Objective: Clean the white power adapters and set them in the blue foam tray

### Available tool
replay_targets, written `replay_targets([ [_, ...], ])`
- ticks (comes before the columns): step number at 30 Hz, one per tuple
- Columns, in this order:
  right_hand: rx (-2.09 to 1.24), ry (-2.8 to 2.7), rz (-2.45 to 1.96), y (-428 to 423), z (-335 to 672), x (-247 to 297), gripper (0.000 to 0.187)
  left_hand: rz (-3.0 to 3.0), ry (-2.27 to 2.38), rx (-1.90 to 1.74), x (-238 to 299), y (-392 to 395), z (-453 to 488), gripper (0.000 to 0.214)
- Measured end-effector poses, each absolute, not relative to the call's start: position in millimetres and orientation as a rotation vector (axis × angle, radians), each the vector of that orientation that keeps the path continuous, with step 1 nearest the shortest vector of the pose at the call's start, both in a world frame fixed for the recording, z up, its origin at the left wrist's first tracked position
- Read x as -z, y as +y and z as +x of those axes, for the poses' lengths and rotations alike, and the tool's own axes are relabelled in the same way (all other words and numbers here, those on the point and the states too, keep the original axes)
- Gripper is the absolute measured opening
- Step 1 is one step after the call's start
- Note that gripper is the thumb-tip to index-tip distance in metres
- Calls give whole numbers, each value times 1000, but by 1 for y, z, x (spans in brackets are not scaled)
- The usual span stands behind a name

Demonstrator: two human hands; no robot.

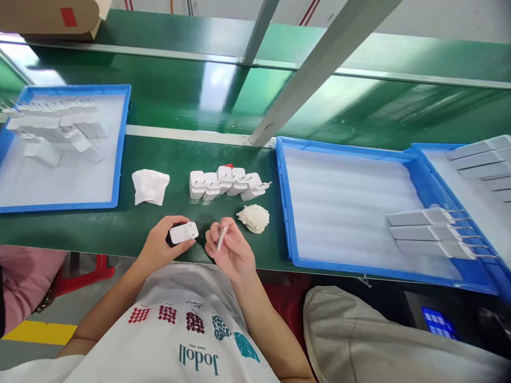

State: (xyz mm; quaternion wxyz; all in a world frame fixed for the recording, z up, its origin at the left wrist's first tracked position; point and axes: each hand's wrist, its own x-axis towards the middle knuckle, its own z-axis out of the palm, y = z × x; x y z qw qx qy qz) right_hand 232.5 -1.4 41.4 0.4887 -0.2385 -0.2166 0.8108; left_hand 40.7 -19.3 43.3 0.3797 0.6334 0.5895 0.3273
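Observation:
My left hand (157, 244) is closed around a white plug-in power adapter (181, 234), with two small round marks or pins on the end that faces right. Just to its right, my right hand (237, 255) pinches a small, thin white strip (222, 238) between the fingers; its exact kind is unclear. Beyond the hands stands a short row of several white power adapters (211, 186) with metal pins. A crumpled cream-coloured wad (254, 218) lies close to my right hand. On the left is a folded white cloth (150, 186).
A blue-rimmed tray (116, 159) at the left bears several adapters. Another blue tray (284, 213) at the right holds three adapters, with a further tray beside it. A slanted metal post (303, 80) rises behind the green table (179, 151). Other people sit on both sides.

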Motion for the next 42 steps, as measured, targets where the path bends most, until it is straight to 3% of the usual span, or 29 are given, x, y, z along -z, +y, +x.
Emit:
replay_targets([
  [4, -1999, -454, -342, -2, 229, -46, 25, 1671, 1493, -833, -40, -18, 40, 30],
  [14, -2061, -479, -263, 2, 230, -37, 32, 1705, 1478, -812, -40, -17, 39, 29],
  [17, -2025, -553, -375, 2, 231, -35, 43, 1715, 1478, -815, -41, -17, 39, 29],
  [27, -1923, -668, -810, -1, 233, -31, 48, 1728, 1468, -838, -42, -17, 40, 29],
  [42, -1664, -818, -1068, -2, 233, -26, 32, 1731, 1461, -833, -42, -16, 39, 30],
])
